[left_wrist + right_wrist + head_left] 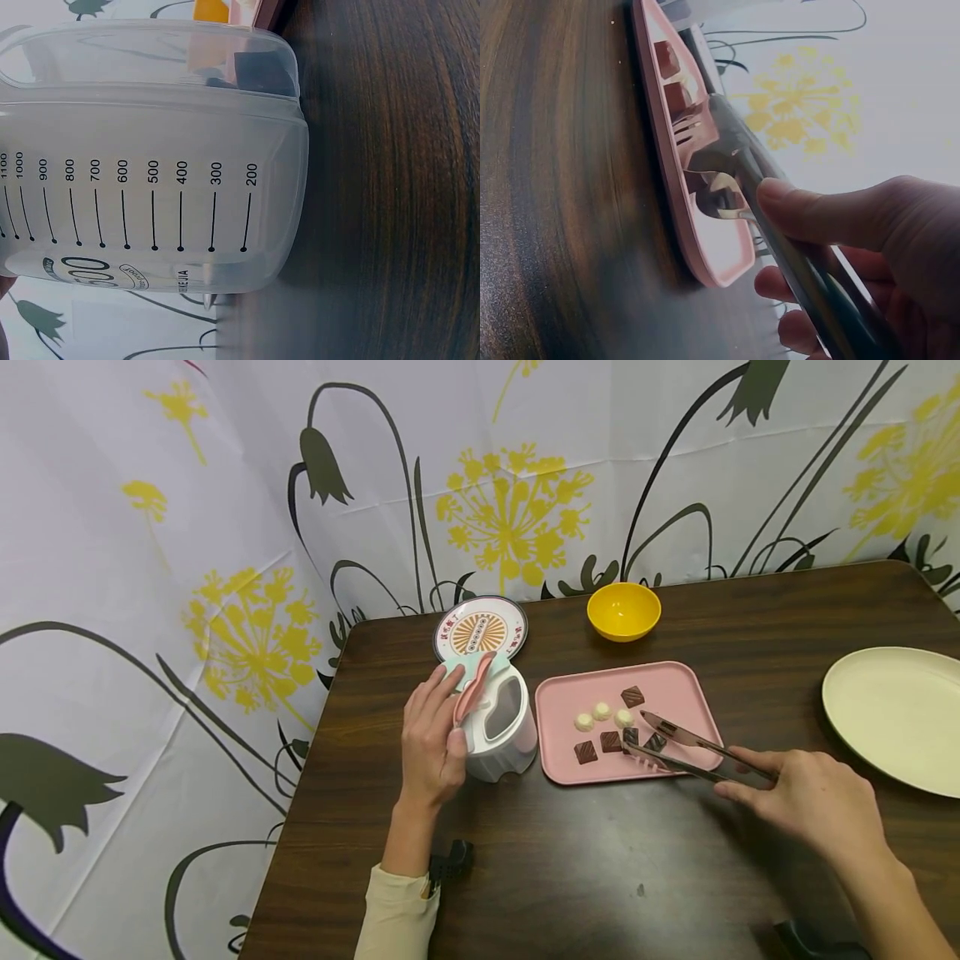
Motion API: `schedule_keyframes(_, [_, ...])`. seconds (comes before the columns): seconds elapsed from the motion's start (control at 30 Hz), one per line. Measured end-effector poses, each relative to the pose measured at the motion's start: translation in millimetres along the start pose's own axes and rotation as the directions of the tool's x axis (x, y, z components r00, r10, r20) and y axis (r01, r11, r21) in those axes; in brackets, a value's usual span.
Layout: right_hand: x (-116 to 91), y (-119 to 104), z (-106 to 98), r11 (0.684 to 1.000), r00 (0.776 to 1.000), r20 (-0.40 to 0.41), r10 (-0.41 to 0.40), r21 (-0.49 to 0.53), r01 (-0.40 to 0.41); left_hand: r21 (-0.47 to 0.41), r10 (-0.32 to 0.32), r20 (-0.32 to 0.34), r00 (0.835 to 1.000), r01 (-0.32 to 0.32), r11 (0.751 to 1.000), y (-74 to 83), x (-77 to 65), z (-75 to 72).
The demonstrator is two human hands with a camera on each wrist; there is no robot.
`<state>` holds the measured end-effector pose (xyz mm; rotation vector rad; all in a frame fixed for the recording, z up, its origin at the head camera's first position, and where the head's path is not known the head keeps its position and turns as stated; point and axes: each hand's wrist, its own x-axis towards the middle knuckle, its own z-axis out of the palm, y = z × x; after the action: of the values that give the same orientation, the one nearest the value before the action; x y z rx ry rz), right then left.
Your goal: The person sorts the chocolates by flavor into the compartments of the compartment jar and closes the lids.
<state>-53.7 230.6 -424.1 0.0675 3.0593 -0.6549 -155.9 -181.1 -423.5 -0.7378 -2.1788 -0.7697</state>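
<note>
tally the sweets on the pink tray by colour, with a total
White sweets: 3
Dark brown sweets: 5
Total on the pink tray: 8

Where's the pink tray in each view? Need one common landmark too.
Head: right of centre, just right of the white container; pink tray.
Left wrist: what looks like a small piece of it, at the top edge, cut off by the frame.
Right wrist: slanting down from the top edge, left of the thumb.
Shared landmark: dark wood table.
</note>
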Motion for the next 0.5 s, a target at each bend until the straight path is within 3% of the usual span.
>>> schedule_keyframes(0.5, [-2.6,1.8,-0.2,1.0,1.0,0.004,0.022,0.002,-0.022,0.0,-0.004,0.001,1.0,0.004,1.0,0.4,-0.5,-0.4])
